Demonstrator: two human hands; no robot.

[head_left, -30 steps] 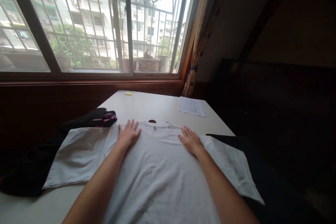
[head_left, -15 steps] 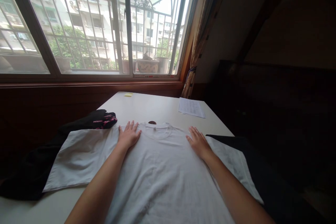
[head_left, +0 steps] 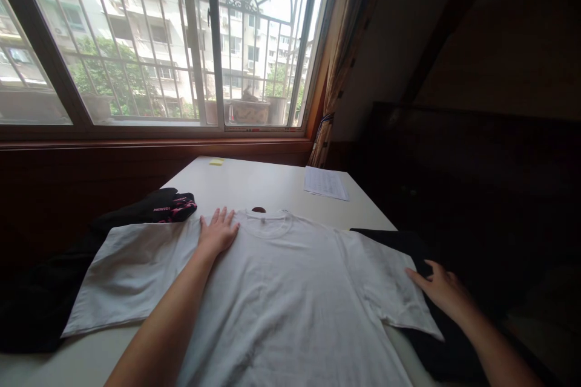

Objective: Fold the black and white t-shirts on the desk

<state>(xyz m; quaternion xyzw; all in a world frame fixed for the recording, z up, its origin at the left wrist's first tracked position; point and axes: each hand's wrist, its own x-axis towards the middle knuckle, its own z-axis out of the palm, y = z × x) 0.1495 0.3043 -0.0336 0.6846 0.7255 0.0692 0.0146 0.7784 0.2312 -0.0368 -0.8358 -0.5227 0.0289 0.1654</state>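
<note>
A white T-shirt (head_left: 290,290) lies spread on the white table (head_left: 254,175), its collar toward the window and both sleeves out to the sides. My left hand (head_left: 218,231) rests flat on the shirt's left shoulder, fingers spread. At the outer edge of the right sleeve is my right hand (head_left: 442,287), thumb over the cuff and apart from the fingers. Some wrinkles run across the body of the shirt.
Dark clothing with pink lettering (head_left: 158,208) lies on the left, under the left sleeve. Dark cloth (head_left: 422,351) lies beneath the right sleeve. Printed papers (head_left: 325,183) and a yellow sticky note (head_left: 216,162) sit toward the far edge, below the barred window (head_left: 181,42).
My right hand has moved from the right shoulder out to the end of the right sleeve. My left hand stays on the left shoulder. The view has shifted slightly.
</note>
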